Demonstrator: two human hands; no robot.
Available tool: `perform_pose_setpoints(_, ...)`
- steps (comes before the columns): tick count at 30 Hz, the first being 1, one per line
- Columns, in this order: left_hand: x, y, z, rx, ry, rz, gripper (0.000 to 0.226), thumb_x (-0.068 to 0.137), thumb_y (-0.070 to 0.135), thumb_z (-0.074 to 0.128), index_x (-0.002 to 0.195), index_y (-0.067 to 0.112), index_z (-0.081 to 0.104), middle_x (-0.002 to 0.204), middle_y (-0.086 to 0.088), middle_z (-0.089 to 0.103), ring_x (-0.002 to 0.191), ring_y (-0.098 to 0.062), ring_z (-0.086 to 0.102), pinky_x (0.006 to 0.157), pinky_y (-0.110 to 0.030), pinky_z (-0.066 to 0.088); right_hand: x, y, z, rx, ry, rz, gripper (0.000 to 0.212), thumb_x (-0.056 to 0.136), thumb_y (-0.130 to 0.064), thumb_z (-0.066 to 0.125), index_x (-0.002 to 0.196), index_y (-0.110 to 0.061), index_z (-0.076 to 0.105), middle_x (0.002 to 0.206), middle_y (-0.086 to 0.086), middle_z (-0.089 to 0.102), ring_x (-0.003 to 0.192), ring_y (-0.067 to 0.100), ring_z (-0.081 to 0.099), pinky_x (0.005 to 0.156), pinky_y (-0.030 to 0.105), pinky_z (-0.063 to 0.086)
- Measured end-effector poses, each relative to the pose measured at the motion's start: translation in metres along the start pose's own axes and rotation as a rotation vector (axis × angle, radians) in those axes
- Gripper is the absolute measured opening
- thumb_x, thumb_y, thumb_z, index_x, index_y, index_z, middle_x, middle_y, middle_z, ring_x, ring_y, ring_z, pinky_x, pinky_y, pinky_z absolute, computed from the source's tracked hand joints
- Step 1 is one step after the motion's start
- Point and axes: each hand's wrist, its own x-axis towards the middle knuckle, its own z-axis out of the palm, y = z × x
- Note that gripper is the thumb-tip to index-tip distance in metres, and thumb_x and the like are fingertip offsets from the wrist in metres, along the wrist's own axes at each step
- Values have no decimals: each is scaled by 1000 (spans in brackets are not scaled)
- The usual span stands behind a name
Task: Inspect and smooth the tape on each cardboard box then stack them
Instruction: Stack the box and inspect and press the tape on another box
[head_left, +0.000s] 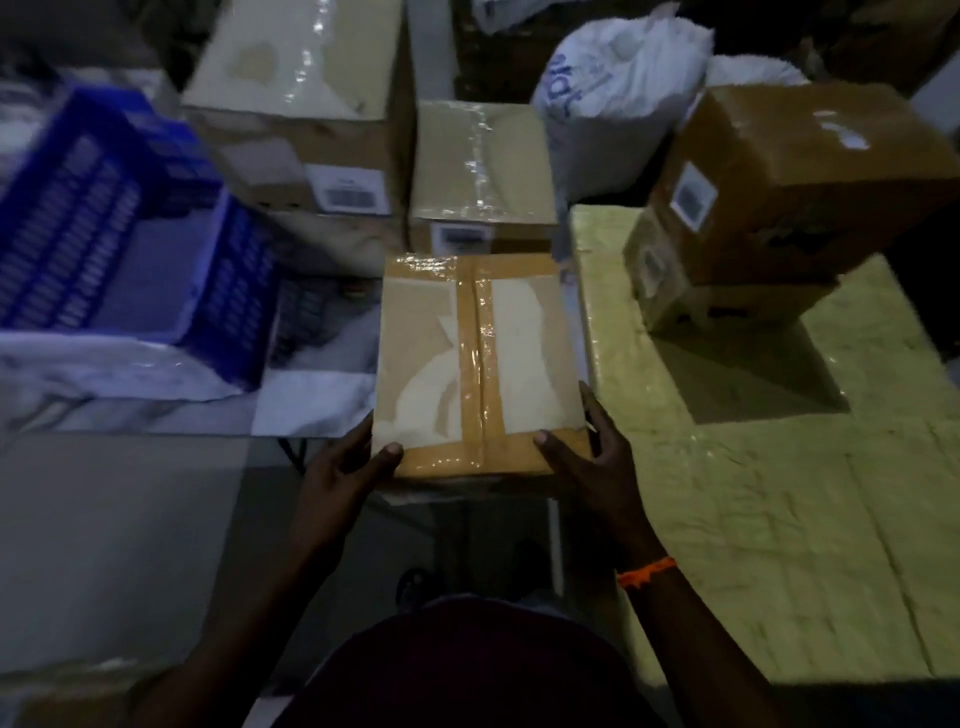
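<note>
Two bare forearms reach forward from a dark shirt (467, 670) at the bottom edge, the right one wearing an orange wristband (647, 570). The left hand (340, 470) grips the near left corner of a cardboard box (415, 364), thumb flat on top, its other fingers hidden behind the box. The right hand (597, 457) grips the near right corner, thumb on top and fingers (592, 402) curled round the right edge. The box lies level in the gap just left of the yellow-green counter (779, 519); whether anything supports it cannot be told. Brown tape (470, 364) runs along its middle seam and across its near and far edges, glossy and wrinkled, with pale torn patches either side. Two stacked boxes (779, 208) sit toward the counter's far edge.
</note>
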Motion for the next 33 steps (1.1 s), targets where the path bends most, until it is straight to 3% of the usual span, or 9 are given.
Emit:
perform_pose_setpoints(5,-8,-25,-44,-58,123,-20,40,99,14,63,137,27,61,121,15,73,110,-3,68,80,-17,56,19,-6,51,-75,-185,-15,74,85,-26,83,150,-35,47,137,-16,61,120,-13,57,95,14,52)
perform_pose_setpoints(12,1,-52,-51,-41,140,-5,46,98,19,66,143,24,59,132,10,69,122,-11,65,99,-33,55,22,11,58,-152,-181,1,81,87,-27,83,157,-29,42,144,-12,59,127,-4,56,96,12,51)
perform_pose_setpoints(16,5,-61,-48,-27,167,-25,47,91,27,72,138,30,62,129,14,69,119,-4,64,95,-31,57,26,14,48,-183,-190,0,76,88,-25,82,154,-28,45,138,-23,58,121,-13,56,90,7,49)
perform_pose_setpoints(19,13,-56,-52,-45,178,-91,52,86,38,74,136,35,59,130,9,66,117,-9,65,82,-28,61,39,16,45,-194,-180,16,67,90,-25,79,150,-25,49,133,-17,60,124,1,57,89,12,52)
perform_pose_setpoints(22,27,-46,-55,27,225,-85,57,87,46,77,138,29,60,133,4,64,120,-15,63,90,-38,60,58,14,48,-197,-171,26,60,92,-28,77,146,-25,51,128,-15,61,119,5,60,88,18,54)
perform_pose_setpoints(25,43,-30,-56,100,269,-108,52,97,30,69,146,24,53,137,3,58,119,-17,61,88,-31,55,82,9,53,-166,-197,63,57,93,-28,76,145,-22,52,126,-8,64,113,6,63,76,19,59)
perform_pose_setpoints(28,65,-15,-58,114,264,-118,54,98,25,67,149,22,49,141,-1,57,119,-20,60,90,-35,56,111,2,58,-152,-221,87,56,92,-30,77,143,-23,54,127,-8,65,116,15,65,87,32,60)
perform_pose_setpoints(31,88,2,-59,152,256,-163,63,96,27,70,153,23,44,148,-4,54,126,-23,58,102,-51,52,136,-12,65,-114,-236,145,66,94,-26,76,151,-20,45,125,-5,62,106,8,65,77,22,57)
perform_pose_setpoints(33,101,12,-54,157,203,-173,56,97,23,67,149,23,48,141,-5,58,115,-19,62,91,-41,57,148,-21,70,-71,-245,182,71,93,-25,76,155,-18,41,128,2,64,102,8,66,73,21,56)
